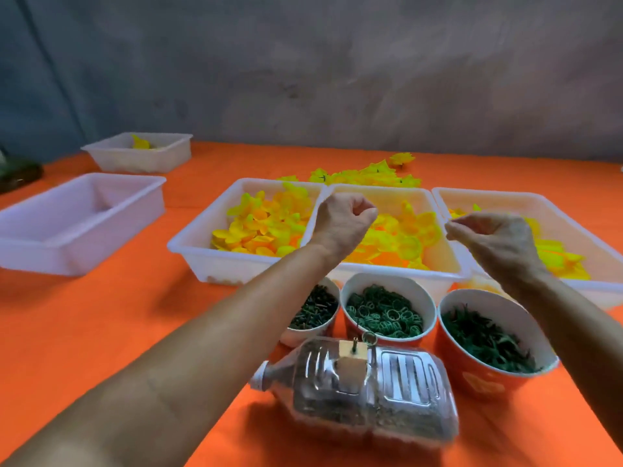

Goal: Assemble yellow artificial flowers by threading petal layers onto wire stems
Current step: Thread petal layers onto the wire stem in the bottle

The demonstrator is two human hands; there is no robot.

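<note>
Nearest on the orange bench (101, 315) lies a clear plastic bottle (364, 392) on its side, a small wooden block (352, 351) fixed on top with a pin standing in it and a green ring beside it. Just behind stand three bowls: short dark stems (315, 311), green rings (384, 315) and dark green pieces (485, 338). Beyond them sit three white trays of yellow petal layers (266, 227), side by side. Both hands are raised over these trays. The left hand (344, 220) has its fingers curled into a loose fist; the right hand (488, 234) has fingertips drawn together as if pinching, but whether either holds anything is too small to tell. Farther back, a pile of yellow flowers (367, 176) lies on the bench; two more white trays (77, 227) stand at far left. The step in hand looks like picking a petal layer; next calls for lowering a hand into a tray, lifting one layer and threading it over the pin.
</note>
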